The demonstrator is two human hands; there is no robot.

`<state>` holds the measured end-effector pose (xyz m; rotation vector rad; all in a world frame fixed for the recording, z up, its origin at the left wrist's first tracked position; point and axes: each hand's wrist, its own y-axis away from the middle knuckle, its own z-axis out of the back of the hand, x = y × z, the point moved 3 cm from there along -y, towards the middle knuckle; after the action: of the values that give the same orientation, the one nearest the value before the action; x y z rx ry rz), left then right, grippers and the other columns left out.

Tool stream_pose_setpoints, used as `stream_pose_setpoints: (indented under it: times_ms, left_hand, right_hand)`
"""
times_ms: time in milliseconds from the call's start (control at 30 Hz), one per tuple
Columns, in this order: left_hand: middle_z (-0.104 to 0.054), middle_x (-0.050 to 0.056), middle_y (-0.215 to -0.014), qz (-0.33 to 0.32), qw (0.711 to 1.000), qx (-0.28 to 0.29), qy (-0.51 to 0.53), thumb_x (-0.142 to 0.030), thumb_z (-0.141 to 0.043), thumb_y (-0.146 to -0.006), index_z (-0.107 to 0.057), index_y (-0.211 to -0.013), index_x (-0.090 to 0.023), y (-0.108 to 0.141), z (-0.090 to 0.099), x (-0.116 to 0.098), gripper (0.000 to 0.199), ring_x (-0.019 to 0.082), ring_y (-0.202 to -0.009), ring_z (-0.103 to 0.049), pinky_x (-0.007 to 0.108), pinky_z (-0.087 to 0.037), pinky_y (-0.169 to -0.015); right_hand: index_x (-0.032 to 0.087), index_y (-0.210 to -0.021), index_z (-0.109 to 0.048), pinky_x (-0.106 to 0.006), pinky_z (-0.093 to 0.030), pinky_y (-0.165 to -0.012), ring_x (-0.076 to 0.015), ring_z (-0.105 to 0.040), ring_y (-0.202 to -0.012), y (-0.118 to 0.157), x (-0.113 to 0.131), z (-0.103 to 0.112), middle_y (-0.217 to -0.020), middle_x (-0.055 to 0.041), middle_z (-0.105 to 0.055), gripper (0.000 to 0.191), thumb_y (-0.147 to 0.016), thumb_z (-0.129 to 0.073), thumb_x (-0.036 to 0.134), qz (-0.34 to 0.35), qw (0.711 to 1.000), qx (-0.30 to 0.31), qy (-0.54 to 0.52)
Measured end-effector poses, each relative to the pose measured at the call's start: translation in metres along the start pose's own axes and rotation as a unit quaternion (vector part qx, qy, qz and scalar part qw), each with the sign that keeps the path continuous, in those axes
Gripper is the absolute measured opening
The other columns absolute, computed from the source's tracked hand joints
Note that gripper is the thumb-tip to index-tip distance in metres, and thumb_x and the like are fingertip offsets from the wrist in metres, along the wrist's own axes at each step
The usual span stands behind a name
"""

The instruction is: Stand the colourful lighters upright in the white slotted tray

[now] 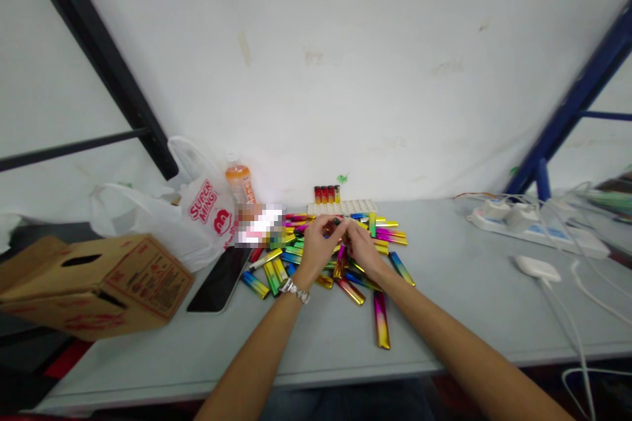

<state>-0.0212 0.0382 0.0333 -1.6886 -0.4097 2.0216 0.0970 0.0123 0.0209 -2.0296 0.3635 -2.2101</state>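
My left hand (323,241), with a metal watch on its wrist, is closed at the fingertips above a pile of shiny gradient-coloured lighters (349,291). My right hand (361,245) meets it there, its fingers also pinched together. Between the two hands is a small dark-topped piece that looks like a lighter (337,221), mostly covered by the fingers. Just behind the hands lies a white rack with holes (353,206). Several red-and-yellow lighters (324,195) stand upright at its left end. One pink-and-yellow lighter (381,321) lies apart, nearer the table's front edge.
To the left are a cardboard box (143,279), a dark-screened phone (220,281), a white plastic bag (205,210) and an orange drink bottle (239,179). A power strip (543,234) and a white charger (538,268) with cables lie on the right. A wall rises behind the table (454,270).
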Motion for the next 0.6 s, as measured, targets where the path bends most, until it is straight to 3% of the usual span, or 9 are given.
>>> stream_pose_setpoints:
  times_ms: [133, 267, 433, 600]
  left_hand:
    - [-0.074, 0.008, -0.095, 0.037, 0.998, -0.003, 0.053, -0.043, -0.069, -0.083, -0.073, -0.099, -0.016, 0.002, 0.008, 0.007, 0.032, 0.019, -0.084, -0.068, 0.030, -0.055, -0.076]
    - [-0.076, 0.009, -0.095, 0.064, 0.995, -0.024, 0.073, -0.042, -0.072, -0.079, -0.072, -0.102, -0.015, -0.006, 0.033, 0.013, 0.035, 0.021, -0.084, -0.071, 0.033, -0.059, -0.076]
    - [-0.075, 0.007, -0.092, -0.005, 0.993, -0.045, -0.105, -0.029, -0.068, -0.083, -0.070, -0.100, -0.017, -0.054, 0.077, 0.007, 0.022, 0.019, -0.083, -0.072, 0.031, -0.059, -0.078]
    - [-0.075, 0.007, -0.089, -0.030, 0.968, 0.019, -0.247, -0.016, -0.061, -0.085, -0.069, -0.098, -0.016, -0.107, 0.087, 0.024, 0.015, 0.018, -0.082, -0.071, 0.031, -0.057, -0.083]
  right_hand:
    - [0.025, -0.088, -0.055, -0.034, -0.048, -0.073, -0.0209, -0.056, -0.084, 0.002, -0.005, -0.004, -0.081, -0.0026, -0.058, 0.032, -0.095, -0.041, 0.053, 0.039, 0.999, -0.005, 0.023]
    - [0.023, -0.100, -0.055, -0.034, -0.048, -0.080, -0.0200, -0.057, -0.090, -0.001, -0.009, -0.005, -0.095, -0.0034, -0.060, 0.025, -0.092, -0.052, 0.047, 0.086, 0.994, 0.017, 0.064]
    - [0.021, -0.098, -0.057, -0.036, -0.047, -0.082, -0.0213, -0.057, -0.092, -0.009, -0.017, 0.007, -0.098, -0.0057, -0.060, 0.027, -0.085, -0.058, 0.045, 0.068, 0.992, -0.051, 0.091]
    - [0.021, -0.088, -0.058, -0.034, -0.047, -0.076, -0.0202, -0.058, -0.081, -0.011, -0.017, 0.009, -0.085, -0.0033, -0.060, 0.028, -0.083, -0.057, 0.048, 0.038, 0.996, -0.037, 0.075]
